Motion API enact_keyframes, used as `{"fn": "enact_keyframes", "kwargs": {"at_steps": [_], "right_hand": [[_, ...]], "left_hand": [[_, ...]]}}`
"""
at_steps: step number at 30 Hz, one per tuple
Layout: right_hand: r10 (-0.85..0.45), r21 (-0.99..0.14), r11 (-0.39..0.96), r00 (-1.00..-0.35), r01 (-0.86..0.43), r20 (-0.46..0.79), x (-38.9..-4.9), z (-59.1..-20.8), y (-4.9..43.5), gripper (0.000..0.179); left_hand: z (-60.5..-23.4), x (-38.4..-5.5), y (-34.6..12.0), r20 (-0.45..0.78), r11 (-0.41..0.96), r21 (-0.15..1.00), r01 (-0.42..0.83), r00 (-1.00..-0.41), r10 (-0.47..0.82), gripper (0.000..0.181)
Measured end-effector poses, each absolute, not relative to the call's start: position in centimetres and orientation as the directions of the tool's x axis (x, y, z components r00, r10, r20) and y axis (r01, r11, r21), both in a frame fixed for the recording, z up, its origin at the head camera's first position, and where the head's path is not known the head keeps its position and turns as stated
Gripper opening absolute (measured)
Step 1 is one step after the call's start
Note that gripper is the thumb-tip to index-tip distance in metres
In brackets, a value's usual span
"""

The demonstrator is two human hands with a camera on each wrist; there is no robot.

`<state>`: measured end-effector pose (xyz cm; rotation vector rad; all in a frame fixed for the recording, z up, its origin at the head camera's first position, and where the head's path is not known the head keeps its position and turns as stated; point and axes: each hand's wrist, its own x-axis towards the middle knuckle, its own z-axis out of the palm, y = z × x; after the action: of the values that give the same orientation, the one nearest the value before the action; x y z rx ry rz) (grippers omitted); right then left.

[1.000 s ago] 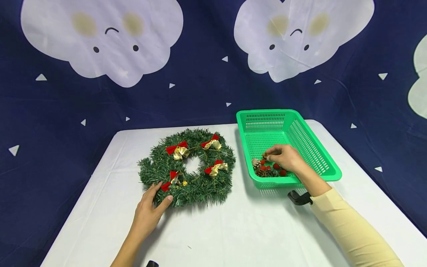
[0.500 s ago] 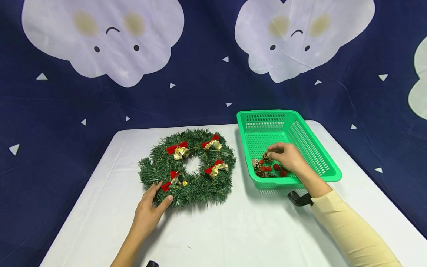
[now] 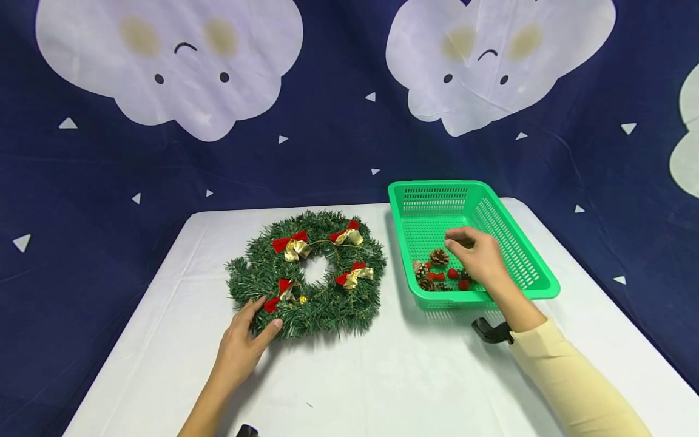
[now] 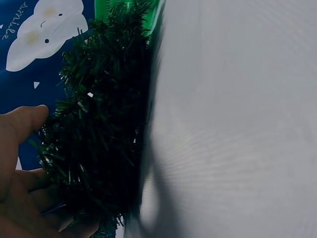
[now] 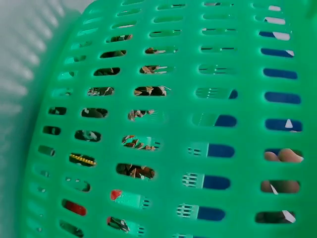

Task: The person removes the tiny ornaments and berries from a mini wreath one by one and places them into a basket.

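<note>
A green wreath (image 3: 327, 312) with red-and-gold bows (image 3: 295, 246) lies on the white table. At its near left edge, my left hand (image 3: 239, 346) holds the wreath between thumb and fingers; the left wrist view shows this hand (image 4: 17, 198) against the dark tinsel. Inside the green basket (image 3: 400, 237), a brown pinecone (image 3: 439, 257) lies just beyond other small decorations. Above it and a little to the right is my right hand (image 3: 483, 258), thumb and forefinger slightly parted, nothing between them. Through the basket's slots, the right wrist view catches some fingertips (image 5: 287, 155).
Near the basket's front left corner are a pale-tipped pinecone (image 3: 419, 269), another brown pinecone (image 3: 426, 283) and several red pieces (image 3: 452, 274). A dark blue cloud-print cloth (image 3: 327, 170) hangs behind the table (image 3: 382, 376). Each wrist carries a black mount.
My right hand has let go of the brown pinecone in the basket and lifted away up and to the right. The left hand and wreath stay in place.
</note>
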<state>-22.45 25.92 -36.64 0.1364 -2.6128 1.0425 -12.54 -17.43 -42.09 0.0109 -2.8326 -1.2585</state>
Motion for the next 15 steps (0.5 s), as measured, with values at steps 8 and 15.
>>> {"fn": "enact_keyframes", "kwargs": {"at_steps": [8,15], "right_hand": [[0.051,-0.596,0.752,-0.877,-0.281,0.478,-20.9,-36.5,25.3,0.026],[0.069,-0.579,0.746,-0.825,-0.331,0.56,-19.5,-36.7,24.5,0.021]], "left_hand": [[-41.6,-12.5,-17.5,0.045,0.666,0.745,0.018,-0.999,-0.023,0.069],[-41.3,-12.5,-17.6,0.13,0.65,0.756,0.077,-0.991,-0.033,0.063]]}}
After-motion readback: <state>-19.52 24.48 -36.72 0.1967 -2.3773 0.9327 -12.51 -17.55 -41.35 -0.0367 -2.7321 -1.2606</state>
